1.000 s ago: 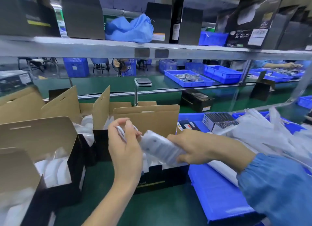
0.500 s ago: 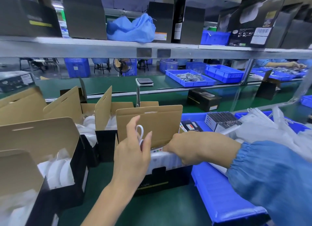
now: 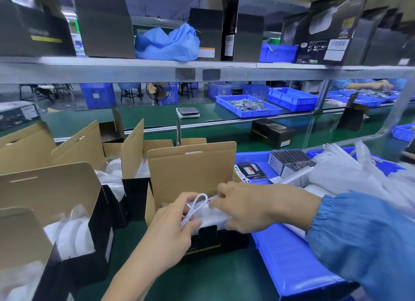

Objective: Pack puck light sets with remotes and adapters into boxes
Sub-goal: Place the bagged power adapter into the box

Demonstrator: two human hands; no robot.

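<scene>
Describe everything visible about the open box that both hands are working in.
The open box stands upright on the green table, black outside with a yellow stripe, plain brown cardboard inside. Its tall rear flap stands up, with a slot near the top. White plastic-wrapped contents fill it to the rim. The left hand pinches a white cable loop over it; the right hand presses the wrapped contents down.

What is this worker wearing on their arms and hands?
Both hands are bare, with no gloves. The right hand comes out of a loose blue sleeve gathered with elastic at the wrist. The left hand and its forearm show no sleeve in view. No rings or watch are visible.
</scene>
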